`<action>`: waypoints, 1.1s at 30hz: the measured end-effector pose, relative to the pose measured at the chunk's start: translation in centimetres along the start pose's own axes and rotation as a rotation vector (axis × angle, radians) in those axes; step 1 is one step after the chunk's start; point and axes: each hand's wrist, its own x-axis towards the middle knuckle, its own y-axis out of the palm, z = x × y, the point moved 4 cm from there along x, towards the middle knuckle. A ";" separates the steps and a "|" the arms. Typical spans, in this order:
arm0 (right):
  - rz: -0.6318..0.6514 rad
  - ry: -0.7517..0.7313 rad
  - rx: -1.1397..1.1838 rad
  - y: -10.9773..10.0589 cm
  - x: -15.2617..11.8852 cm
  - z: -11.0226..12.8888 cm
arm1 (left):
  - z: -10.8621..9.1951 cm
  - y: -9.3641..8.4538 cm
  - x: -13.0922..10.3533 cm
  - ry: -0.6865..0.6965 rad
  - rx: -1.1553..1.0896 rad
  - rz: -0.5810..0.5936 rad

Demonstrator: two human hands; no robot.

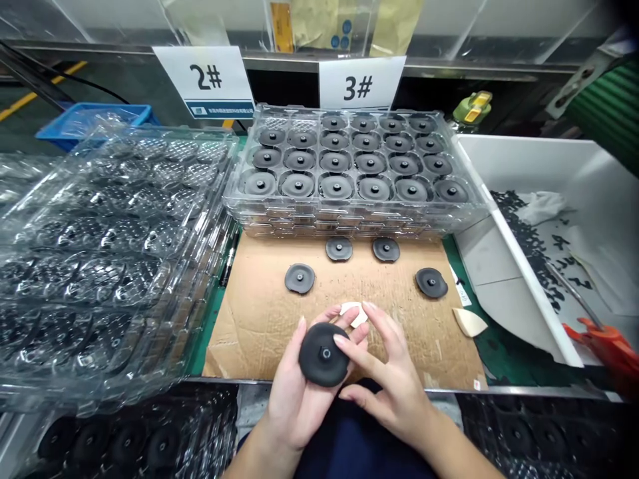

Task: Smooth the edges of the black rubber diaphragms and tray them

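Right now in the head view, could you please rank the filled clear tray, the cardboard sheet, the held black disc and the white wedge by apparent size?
1-2. Filled clear tray and cardboard sheet: alike, unranked.
3. Held black disc, enlarged by nearness to the camera.
4. White wedge.
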 end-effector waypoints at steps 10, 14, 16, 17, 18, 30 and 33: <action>-0.115 0.202 0.434 -0.9 -1.5 -0.1 | -0.9 -1.1 0.3 0.014 -0.073 -0.143; -0.211 0.282 0.539 -0.8 -1.4 -0.6 | -1.1 -1.2 0.3 0.037 -0.087 -0.217; -0.185 0.283 0.465 -0.7 -1.0 -0.5 | -1.1 -1.2 0.3 0.052 -0.088 -0.255; -0.158 0.283 0.397 -0.6 -0.7 -0.4 | -1.1 -1.2 0.3 0.062 -0.083 -0.273; -0.123 0.274 0.319 -0.3 -0.4 -0.3 | -1.1 -1.2 0.3 0.072 -0.072 -0.291; 0.023 -0.019 0.093 -0.3 2.2 -0.1 | -0.3 -1.4 0.0 0.075 0.150 -0.089; 0.013 0.014 0.150 -1.4 2.1 -0.8 | -0.6 -2.0 0.0 -0.039 0.311 0.045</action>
